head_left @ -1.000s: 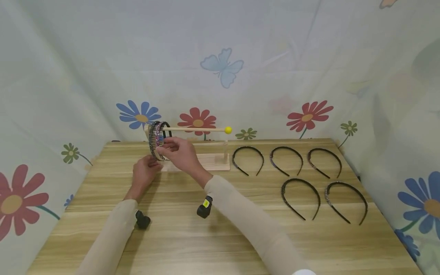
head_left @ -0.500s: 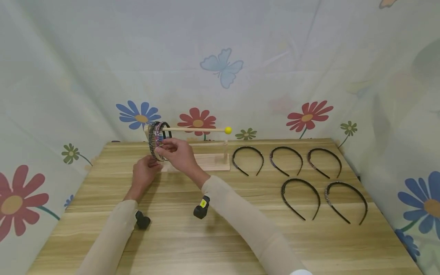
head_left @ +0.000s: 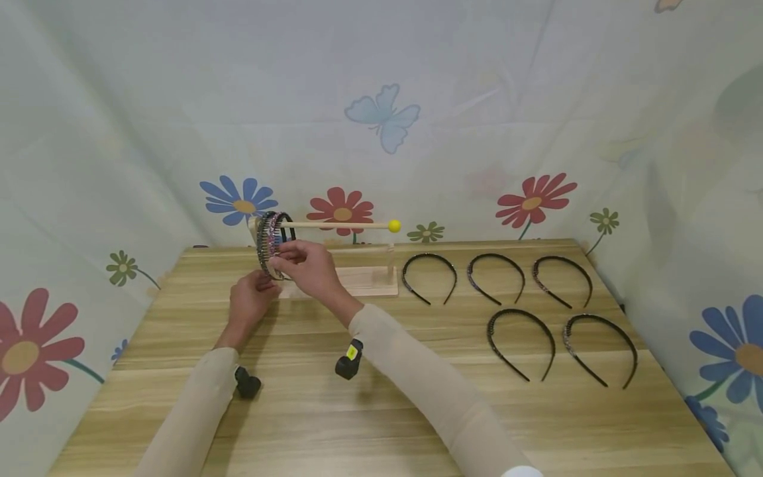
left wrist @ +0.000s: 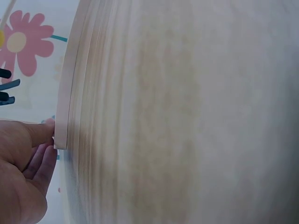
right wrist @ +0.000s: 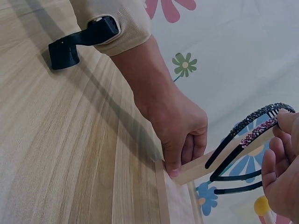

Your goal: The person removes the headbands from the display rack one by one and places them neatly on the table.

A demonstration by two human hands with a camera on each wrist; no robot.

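Observation:
At the back left of the table is a wooden stand (head_left: 372, 281) whose upper rod ends in a yellow ball (head_left: 394, 226). Two headbands hang at the rod's left end: one with dark glitter (right wrist: 253, 116), the other with pink glitter (right wrist: 256, 134). My right hand (head_left: 311, 270) pinches the pink-glitter headband between thumb and fingers. Lower down, my left hand (head_left: 250, 303) grips the left end of the stand's base, thumb on one face and fingers on the other, as the left wrist view shows at the base's corner (left wrist: 61, 140).
Several more headbands lie on the right of the table, a back row with a black headband (head_left: 429, 256) nearest the stand and a front row including a glittered headband (head_left: 602, 319). A flowered curtain (head_left: 453, 165) hangs behind the wooden table (head_left: 334, 424).
My right hand and forearm have shifted slightly left, the pink-glitter headband still pinched. The left hand stays at the stand's base.

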